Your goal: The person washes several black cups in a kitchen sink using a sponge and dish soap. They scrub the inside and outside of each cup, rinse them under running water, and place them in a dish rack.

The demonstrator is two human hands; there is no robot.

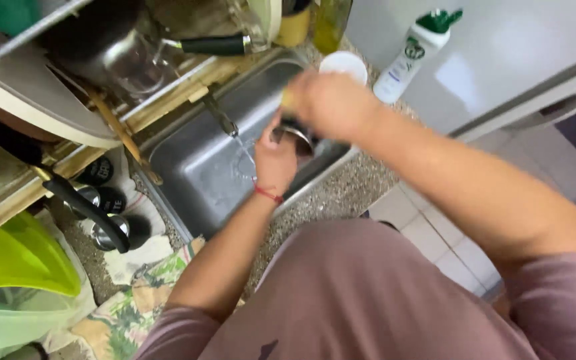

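Where the two hands meet over the steel sink [188,167], a small metal cup [295,137] sits between them, mouth toward 4 o'clock. The left hand [275,160] is closed around the cup from 7 o'clock; the right hand [328,103] presses onto it from 1 o'clock, curled over something yellow-green, blurred beyond naming. The left hand is the nearer. Water falls from the tap [221,119] at 9 o'clock. A white bottle [411,53] stands on the bench at 1 o'clock.
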